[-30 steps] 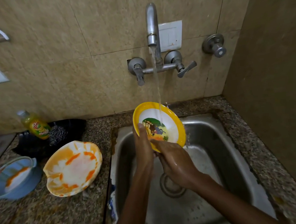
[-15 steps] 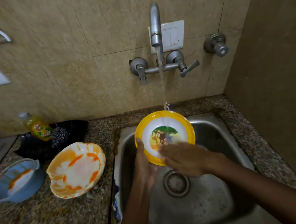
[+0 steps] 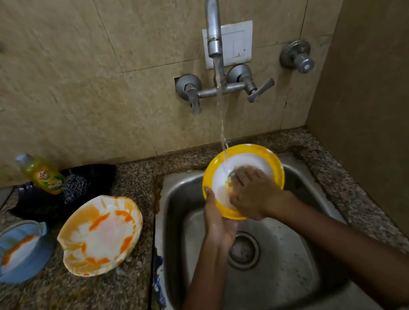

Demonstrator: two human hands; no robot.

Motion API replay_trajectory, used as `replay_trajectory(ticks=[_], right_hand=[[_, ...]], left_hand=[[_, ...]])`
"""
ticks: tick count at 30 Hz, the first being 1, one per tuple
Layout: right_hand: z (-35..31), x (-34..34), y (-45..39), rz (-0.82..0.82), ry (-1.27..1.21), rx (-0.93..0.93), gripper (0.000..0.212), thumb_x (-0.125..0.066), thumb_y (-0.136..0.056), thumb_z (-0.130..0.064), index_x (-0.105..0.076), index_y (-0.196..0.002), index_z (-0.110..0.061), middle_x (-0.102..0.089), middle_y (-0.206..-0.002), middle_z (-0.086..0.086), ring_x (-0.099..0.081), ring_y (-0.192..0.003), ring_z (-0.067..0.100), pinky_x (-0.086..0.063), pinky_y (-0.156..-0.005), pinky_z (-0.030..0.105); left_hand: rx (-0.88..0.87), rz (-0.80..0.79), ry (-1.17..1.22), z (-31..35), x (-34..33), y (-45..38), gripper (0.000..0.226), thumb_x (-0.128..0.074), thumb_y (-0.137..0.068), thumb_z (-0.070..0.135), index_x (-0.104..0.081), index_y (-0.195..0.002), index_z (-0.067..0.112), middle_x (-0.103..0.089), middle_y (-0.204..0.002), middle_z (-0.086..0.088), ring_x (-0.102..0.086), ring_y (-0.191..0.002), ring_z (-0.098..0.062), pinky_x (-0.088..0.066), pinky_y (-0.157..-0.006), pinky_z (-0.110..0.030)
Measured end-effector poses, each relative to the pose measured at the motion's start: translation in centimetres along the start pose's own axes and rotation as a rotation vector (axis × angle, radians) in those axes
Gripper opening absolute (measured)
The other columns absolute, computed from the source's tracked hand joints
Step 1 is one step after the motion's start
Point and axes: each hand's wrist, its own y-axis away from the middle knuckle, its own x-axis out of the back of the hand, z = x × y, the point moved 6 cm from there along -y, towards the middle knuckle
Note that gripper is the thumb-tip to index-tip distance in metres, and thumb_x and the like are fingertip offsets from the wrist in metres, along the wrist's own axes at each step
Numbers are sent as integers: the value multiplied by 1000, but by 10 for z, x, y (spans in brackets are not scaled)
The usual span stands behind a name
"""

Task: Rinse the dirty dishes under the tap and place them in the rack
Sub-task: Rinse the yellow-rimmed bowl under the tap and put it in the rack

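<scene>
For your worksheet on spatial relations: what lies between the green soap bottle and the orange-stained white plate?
In the head view, a steel-wool scrubber in a black tray lies between bottle and plate.

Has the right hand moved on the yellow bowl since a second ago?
Yes. The right hand has slid from the near rim of the yellow bowl up into its middle, toward the tap.

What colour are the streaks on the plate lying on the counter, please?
Orange streaks on a white plate, clearest in the head view.
</scene>
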Motion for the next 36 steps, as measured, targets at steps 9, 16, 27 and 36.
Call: replay_trajectory(ticks=[9,16,27,36], right_hand=[[27,17,23,261,-73,39,76,-2,-89,-43,-33,-145,-2,-31,-151,23,-30,-139,38,-22,-114,46],[2,2,14,373,-621,246,59,-26,-96,-39,-24,-151,-17,-24,-158,1,-18,-146,15,-15,-119,34],[-34,-29,46,371,-322,123,81,-57,-57,-20,-49,-134,4,-52,-136,22,-52,-125,35,-26,-109,49],[-47,-21,63,384,-443,-26,73,-42,-84,-20,-17,-151,-9,-19,-158,10,-8,-147,32,7,-116,43]], left_hand=[[-107,-83,-60,15,-21,-25,60,-28,-99,55,-57,-127,10,-72,-108,-12,-67,-101,-26,-53,-90,-40],[-189,5,-310,27,-32,-31,59,-29,-95,63,-61,-116,18,-68,-113,-1,-57,-123,-24,-50,-92,-31],[-337,300,-60,45,26,-23,62,-40,-90,67,-51,-136,26,-65,-125,-8,-65,-108,-29,-55,-85,-52],[-605,335,-153,49,32,-1,48,-36,-98,55,-42,-141,35,-56,-137,-3,-59,-118,-26,-47,-98,-58]])
